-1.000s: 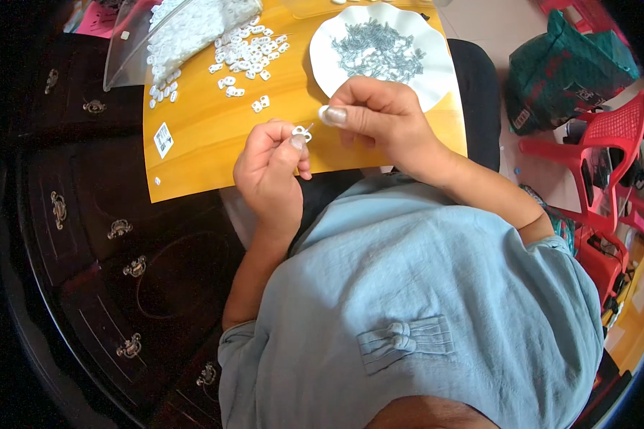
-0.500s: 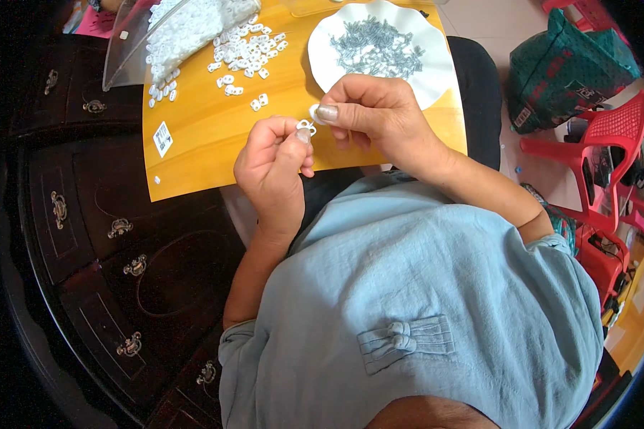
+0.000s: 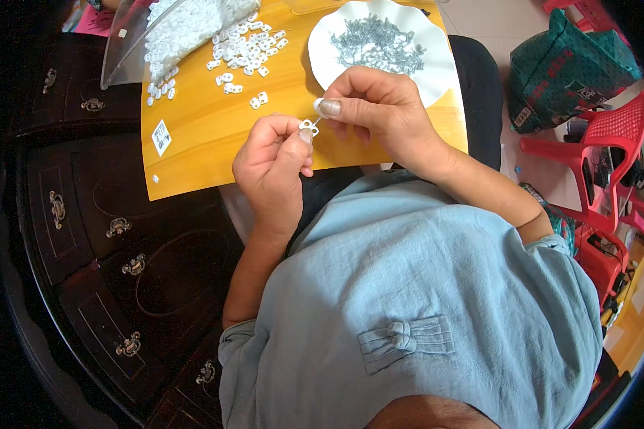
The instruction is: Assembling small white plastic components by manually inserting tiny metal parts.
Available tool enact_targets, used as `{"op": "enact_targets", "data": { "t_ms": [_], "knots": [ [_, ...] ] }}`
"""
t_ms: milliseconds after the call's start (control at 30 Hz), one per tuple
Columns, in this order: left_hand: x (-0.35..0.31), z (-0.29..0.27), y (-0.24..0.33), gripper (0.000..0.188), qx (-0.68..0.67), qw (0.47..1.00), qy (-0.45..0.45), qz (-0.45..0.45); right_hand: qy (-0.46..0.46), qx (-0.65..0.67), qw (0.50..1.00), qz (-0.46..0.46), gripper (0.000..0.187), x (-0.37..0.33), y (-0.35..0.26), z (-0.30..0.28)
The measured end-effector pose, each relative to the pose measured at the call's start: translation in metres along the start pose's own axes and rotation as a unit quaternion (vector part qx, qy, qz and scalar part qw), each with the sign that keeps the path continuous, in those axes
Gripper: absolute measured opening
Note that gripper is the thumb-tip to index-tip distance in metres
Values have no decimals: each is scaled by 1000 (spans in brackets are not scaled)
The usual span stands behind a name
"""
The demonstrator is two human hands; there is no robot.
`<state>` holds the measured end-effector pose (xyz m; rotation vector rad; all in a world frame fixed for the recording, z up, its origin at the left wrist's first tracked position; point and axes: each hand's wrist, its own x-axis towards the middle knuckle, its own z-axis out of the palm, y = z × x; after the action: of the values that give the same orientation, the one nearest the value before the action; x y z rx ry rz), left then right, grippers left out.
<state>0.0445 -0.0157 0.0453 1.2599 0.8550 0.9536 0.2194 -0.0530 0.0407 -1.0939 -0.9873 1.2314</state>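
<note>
While L hand point(image 3: 270, 163), fingers curled, pinches white 2-hole pc point(image 3: 308, 126) betw. thumb & index, R hand point(image 3: 383, 111), angled in nr. it, pinches sm. white bit point(image 3: 318, 106) likewise.

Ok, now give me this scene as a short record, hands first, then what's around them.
Left hand: pinching a small white two-holed piece
Right hand: pinching a small white item, partly hidden by the thumb
Spacing: hands close together
Work surface: yellow, wood-grained
Loose pile: white two-holed pieces
Plate: white, wavy-rimmed, holding small grey pieces
Far right: green bag, red plastic chair
</note>
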Motion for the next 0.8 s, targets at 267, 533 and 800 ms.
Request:
{"op": "enact_targets", "data": {
  "t_ms": [267, 533, 800],
  "knots": [
    [-1, -1, -2, 6, -5, 1000, 6, -5, -2, -28, 999, -43, 7, -1, 5, 0],
    [-1, -2, -1, 5, 5, 1000, 11, -6, -72, -149, 984, -68, 10, 0, -2, 0],
    [-4, 2, -1, 9, 35, 999, 15, -21, -10, -221, 959, -175, 8, -1, 8, 3]
  ]
}}
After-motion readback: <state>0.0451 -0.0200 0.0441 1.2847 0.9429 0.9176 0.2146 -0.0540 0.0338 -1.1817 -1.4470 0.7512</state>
